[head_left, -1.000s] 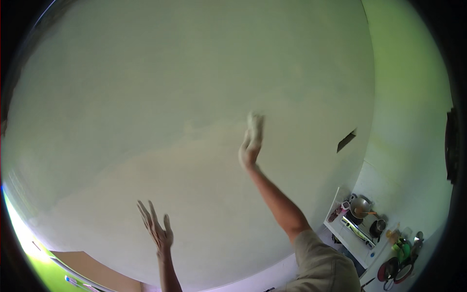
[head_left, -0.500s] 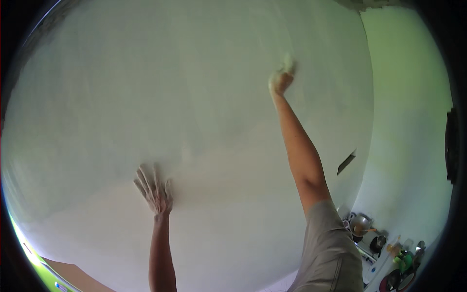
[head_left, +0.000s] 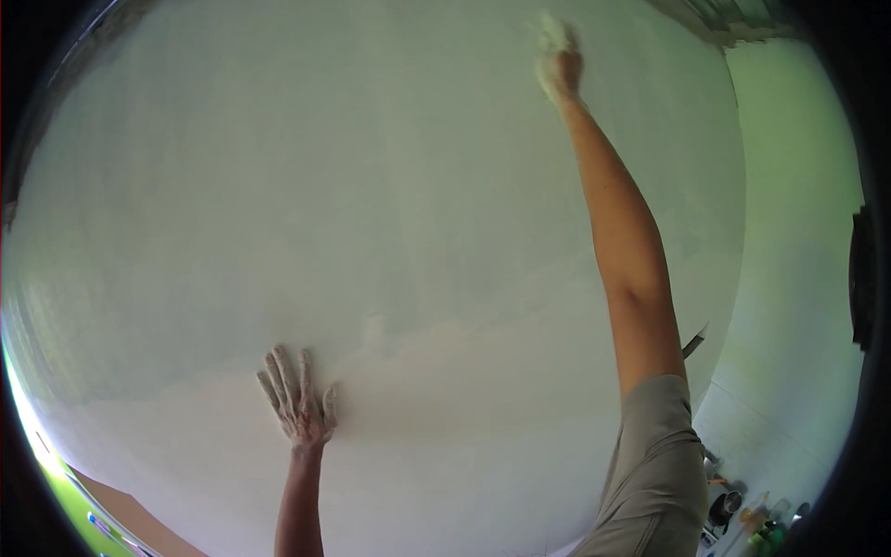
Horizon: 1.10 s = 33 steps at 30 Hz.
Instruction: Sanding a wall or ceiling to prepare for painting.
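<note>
My left hand (head_left: 299, 399) lies flat against a pale wall (head_left: 418, 232), its fingers spread and coated in whitish dust. Higher up and to the right, my right hand (head_left: 564, 70) reaches along the same wall near its top, the arm stretched out. Its fingers look closed and whitened, around something pale that blurs into the hand; I cannot make out what it is. The wall is greyish-green above and lighter below, with faint streaks across the upper part.
To the right, the wall meets a paler side wall (head_left: 789, 204). A small dark, narrow piece (head_left: 693, 343) shows on the wall behind my right upper arm. Pans and kitchen things (head_left: 726, 506) sit at lower right. Rough, unfinished edging (head_left: 742, 23) runs along the top right.
My right hand has moved up the wall, and the arm is straighter. The view has shifted, so the kitchen things are lower and more hidden. My left hand stays spread on the wall.
</note>
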Available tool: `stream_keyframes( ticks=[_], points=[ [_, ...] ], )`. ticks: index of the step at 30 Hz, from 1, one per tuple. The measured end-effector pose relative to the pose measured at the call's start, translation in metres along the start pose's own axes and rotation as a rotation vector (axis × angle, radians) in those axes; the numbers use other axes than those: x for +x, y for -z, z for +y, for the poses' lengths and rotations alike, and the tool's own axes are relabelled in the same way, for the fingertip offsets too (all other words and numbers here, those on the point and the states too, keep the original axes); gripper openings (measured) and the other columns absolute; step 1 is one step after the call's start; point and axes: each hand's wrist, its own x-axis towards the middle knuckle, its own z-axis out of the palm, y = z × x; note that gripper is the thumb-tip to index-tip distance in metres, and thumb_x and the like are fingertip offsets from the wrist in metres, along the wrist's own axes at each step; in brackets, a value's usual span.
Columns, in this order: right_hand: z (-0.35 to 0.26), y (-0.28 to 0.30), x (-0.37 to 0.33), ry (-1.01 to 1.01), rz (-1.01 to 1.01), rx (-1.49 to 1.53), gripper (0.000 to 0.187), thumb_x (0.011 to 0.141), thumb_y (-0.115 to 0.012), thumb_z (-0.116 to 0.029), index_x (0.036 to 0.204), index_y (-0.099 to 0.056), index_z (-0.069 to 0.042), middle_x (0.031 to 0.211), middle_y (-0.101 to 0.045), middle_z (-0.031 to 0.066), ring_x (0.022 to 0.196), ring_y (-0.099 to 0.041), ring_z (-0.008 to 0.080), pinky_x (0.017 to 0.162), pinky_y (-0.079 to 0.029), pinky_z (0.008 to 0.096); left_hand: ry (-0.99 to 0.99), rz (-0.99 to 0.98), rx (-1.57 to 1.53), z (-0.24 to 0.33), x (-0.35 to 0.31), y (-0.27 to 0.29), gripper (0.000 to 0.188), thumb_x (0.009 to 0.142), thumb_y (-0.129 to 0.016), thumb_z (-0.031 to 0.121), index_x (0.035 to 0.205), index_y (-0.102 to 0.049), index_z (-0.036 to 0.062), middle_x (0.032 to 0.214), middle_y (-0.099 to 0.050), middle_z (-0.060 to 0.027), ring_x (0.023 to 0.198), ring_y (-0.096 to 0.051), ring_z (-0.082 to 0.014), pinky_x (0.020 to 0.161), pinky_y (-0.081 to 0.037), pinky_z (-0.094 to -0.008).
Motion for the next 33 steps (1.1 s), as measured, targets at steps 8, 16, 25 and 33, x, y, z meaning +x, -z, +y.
stream_keyframes(
  ticks=[8,16,25,33],
  points=[
    [0.121,0.056,0.039,-0.48,0.093,-0.24,0.043,0.102,-0.047,-0.015,0.144,-0.056,-0.011,0.134,-0.064,0.0163,0.125,-0.061,0.031,0.107,-0.048,0.0428,0.01,-0.019,-0.031,0.013,0.007,-0.001,0.072,0.101,-0.043,0.057,0.157,-0.039,0.0105,0.165,-0.024,-0.0267,0.154,-0.018,-0.0455,0.123,-0.012,-0.0644],
    [0.138,0.02,0.091,-0.201,0.022,-0.336,0.044,0.102,-0.052,-0.022,0.145,-0.056,-0.016,0.142,-0.06,0.013,0.131,-0.057,0.033,0.111,-0.045,0.044,-0.03,0.026,-0.032,0.015,0.006,-0.014,0.074,0.104,-0.037,0.055,0.158,-0.035,0.005,0.165,-0.021,-0.0284,0.154,-0.016,-0.0473,0.123,-0.01,-0.0643],
    [0.077,0.035,0.054,-0.042,-0.075,-0.13,0.041,0.106,-0.048,-0.026,0.145,-0.056,-0.015,0.146,-0.058,0.0094,0.135,-0.052,0.0285,0.113,-0.042,0.0417,0.023,0.007,-0.004,0.004,-0.001,-0.002,0.073,0.103,-0.039,0.058,0.156,-0.04,0.0088,0.165,-0.023,-0.0258,0.154,-0.017,-0.0447,0.123,-0.011,-0.0645],
    [0.071,0.036,0.043,-0.148,-0.107,-0.056,0.044,0.103,-0.048,-0.014,0.147,-0.054,-0.017,0.148,-0.056,0.0104,0.134,-0.053,0.0293,0.113,-0.044,0.042,0.019,-0.015,0.008,0.007,0.001,0.0,0.073,0.103,-0.038,0.057,0.157,-0.039,0.0078,0.165,-0.023,-0.0264,0.154,-0.017,-0.0452,0.123,-0.01,-0.0636]
  ],
)
